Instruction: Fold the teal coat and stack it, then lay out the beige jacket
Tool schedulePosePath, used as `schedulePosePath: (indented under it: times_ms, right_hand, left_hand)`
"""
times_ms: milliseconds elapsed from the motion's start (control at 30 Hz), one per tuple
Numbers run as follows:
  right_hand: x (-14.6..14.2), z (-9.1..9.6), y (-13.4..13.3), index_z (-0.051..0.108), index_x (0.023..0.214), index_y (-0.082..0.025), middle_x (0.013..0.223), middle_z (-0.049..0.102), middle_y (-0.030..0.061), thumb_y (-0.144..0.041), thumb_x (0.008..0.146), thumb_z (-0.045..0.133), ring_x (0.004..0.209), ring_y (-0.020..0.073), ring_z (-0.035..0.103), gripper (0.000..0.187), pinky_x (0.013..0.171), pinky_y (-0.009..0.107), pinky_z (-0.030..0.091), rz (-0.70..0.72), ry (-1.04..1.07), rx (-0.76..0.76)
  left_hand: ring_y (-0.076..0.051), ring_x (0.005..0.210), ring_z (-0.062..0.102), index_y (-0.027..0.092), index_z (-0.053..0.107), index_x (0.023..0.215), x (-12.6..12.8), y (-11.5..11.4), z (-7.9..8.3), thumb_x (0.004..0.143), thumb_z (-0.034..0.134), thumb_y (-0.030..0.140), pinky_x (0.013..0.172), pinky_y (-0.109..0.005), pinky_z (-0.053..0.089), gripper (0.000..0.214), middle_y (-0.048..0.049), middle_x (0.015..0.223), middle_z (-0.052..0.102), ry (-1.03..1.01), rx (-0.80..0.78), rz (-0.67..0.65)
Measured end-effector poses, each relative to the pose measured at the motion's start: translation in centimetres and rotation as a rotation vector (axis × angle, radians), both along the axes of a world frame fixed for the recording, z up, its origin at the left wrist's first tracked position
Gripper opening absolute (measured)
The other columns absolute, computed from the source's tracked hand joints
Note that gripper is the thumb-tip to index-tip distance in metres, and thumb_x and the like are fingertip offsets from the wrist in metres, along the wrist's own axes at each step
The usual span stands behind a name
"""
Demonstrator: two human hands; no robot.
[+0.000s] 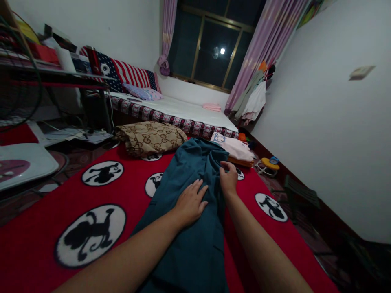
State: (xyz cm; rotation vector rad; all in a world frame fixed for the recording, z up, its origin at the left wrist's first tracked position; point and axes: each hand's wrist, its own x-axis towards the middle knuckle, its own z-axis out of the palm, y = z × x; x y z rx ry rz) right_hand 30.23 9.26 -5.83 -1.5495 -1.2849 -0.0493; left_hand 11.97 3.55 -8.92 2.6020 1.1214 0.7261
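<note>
A long teal garment [195, 228] lies stretched away from me on the red blanket [128, 252], which has black-and-white round figures. Its far end is bunched in creases, and the near part runs out of view at the bottom. My left hand [191, 202] rests flat on the middle of the cloth, fingers spread. At the garment's right edge, farther up, my right hand [228, 179] is curled with its fingertips on the fabric. Beyond the far end, a brown patterned folded cloth [152, 137] sits on the left and a pile of pale folded clothes [233, 147] on the right.
A second bed [183, 110] with a pale sheet stands under the window. On the left are a cluttered desk [88, 76] and a white table [33, 162]. To the right, a yellow stool [270, 164] and a dark folding stool [301, 190] stand by the wall.
</note>
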Motion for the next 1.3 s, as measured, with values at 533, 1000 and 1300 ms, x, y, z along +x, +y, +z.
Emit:
schedulePosePath:
  times_ms: [533,1000,1300]
  right_hand:
    - [4.5,1.8,8.1,0.074,0.091,-0.015,0.089,0.073,0.0098,-0.029,0.081,0.049,0.084,0.0228,0.066,0.03,0.072,0.029,0.046,-0.194,-0.24,-0.38]
    - [3.1,0.2,7.3,0.069,0.097,-0.017,0.105,0.067,0.0114,-0.026,0.079,0.062,0.098,0.0256,0.064,0.022,0.083,0.033,0.048,-0.098,-0.47,-0.619]
    - [-1.3,-1.0,-4.0,0.046,0.134,-0.015,0.134,0.051,0.0155,-0.037,0.088,0.053,0.126,0.0246,0.048,0.052,0.106,0.04,0.038,0.324,-0.458,-0.187]
  left_hand:
    - [-0.036,0.145,0.008,0.015,0.028,0.149,0.0,0.1,0.0,0.086,0.055,0.044,0.114,-0.052,0.025,0.074,-0.02,0.157,0.014,-0.07,-0.114,0.155]
    - [-0.031,0.145,0.011,0.034,0.039,0.143,-0.3,0.0,-0.2,0.09,0.044,0.058,0.116,-0.053,0.017,0.059,-0.0043,0.157,0.024,0.042,-0.053,0.103]
    - [-0.033,0.143,0.019,0.021,0.047,0.14,-0.7,1.5,-0.3,0.085,0.058,0.038,0.116,-0.053,0.017,0.058,-0.0113,0.153,0.031,-0.197,-0.181,0.04]
